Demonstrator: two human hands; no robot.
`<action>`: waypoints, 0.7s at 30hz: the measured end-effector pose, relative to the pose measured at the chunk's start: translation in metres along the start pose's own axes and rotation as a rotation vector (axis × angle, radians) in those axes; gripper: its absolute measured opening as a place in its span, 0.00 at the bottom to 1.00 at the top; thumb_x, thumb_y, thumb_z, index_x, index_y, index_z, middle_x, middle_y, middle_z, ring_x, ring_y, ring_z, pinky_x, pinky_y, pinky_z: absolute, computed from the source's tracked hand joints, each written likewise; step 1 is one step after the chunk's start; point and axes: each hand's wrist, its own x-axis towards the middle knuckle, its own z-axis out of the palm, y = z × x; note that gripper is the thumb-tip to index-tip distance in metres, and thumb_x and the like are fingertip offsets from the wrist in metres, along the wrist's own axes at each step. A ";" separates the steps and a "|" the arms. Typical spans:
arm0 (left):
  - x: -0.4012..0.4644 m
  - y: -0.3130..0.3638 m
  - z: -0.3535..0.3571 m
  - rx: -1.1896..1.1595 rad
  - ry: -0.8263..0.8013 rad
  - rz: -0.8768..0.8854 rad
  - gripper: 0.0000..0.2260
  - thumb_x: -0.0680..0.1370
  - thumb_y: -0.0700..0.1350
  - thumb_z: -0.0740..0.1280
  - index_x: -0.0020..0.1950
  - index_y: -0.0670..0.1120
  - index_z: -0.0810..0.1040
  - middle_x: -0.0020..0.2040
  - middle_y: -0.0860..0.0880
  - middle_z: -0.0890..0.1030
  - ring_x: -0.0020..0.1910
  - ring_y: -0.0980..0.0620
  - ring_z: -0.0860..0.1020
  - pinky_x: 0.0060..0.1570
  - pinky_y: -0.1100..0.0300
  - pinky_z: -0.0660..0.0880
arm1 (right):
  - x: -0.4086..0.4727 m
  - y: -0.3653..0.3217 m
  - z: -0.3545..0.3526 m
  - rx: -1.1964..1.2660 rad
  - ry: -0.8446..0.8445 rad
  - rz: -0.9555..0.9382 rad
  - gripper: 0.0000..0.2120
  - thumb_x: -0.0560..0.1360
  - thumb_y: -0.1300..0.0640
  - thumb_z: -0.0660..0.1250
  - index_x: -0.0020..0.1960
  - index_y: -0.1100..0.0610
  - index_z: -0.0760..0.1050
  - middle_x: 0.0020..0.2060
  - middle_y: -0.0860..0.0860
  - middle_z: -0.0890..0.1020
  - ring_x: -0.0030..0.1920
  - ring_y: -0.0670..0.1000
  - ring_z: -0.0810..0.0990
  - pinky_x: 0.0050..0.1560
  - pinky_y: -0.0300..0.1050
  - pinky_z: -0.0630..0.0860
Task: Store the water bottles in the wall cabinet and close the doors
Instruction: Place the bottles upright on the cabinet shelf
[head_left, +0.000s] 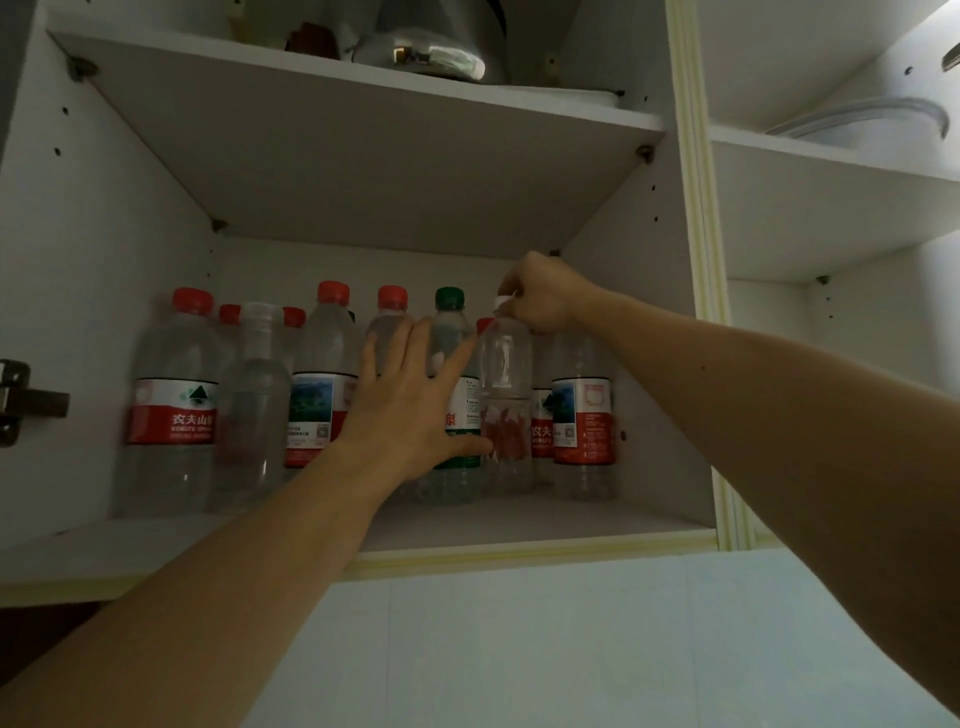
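View from below into an open white wall cabinet. On its lower shelf stands a crowd of clear plastic water bottles, upright and close together, most with red caps and red-and-white labels. A red-labelled bottle stands at the far left, with a plain bottle with a clear cap just beside it. Near the middle is a green-capped bottle.

Both of the person's bare arms reach up into the cabinet. The left hand is spread flat, fingers straight and apart, lying against the fronts of the middle bottles, the green-capped one among them. The right hand pinches the neck of a clear white-capped bottle, which stands upright on the shelf between the green-capped bottle and another red-labelled bottle at the right end.

On the shelf above rests a metal kettle. A door hinge shows at the left edge.
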 end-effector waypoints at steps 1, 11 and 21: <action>0.001 0.001 0.000 0.017 0.000 -0.007 0.53 0.67 0.80 0.58 0.82 0.56 0.38 0.82 0.40 0.44 0.80 0.39 0.42 0.77 0.35 0.43 | -0.002 0.000 -0.004 0.011 0.011 0.007 0.16 0.81 0.56 0.68 0.65 0.62 0.79 0.59 0.59 0.83 0.52 0.55 0.82 0.50 0.47 0.80; 0.002 -0.001 0.001 0.036 -0.058 -0.006 0.57 0.58 0.85 0.43 0.81 0.56 0.34 0.81 0.41 0.40 0.80 0.39 0.40 0.75 0.33 0.40 | -0.020 -0.013 -0.010 -0.005 -0.008 0.009 0.15 0.81 0.56 0.67 0.65 0.62 0.79 0.56 0.58 0.83 0.49 0.53 0.82 0.53 0.49 0.81; 0.000 -0.017 -0.001 0.001 -0.108 0.091 0.62 0.63 0.78 0.67 0.75 0.58 0.23 0.79 0.47 0.31 0.79 0.40 0.33 0.75 0.33 0.34 | -0.025 0.003 -0.016 0.002 -0.353 0.033 0.50 0.66 0.45 0.81 0.80 0.49 0.57 0.70 0.52 0.73 0.64 0.54 0.75 0.66 0.52 0.72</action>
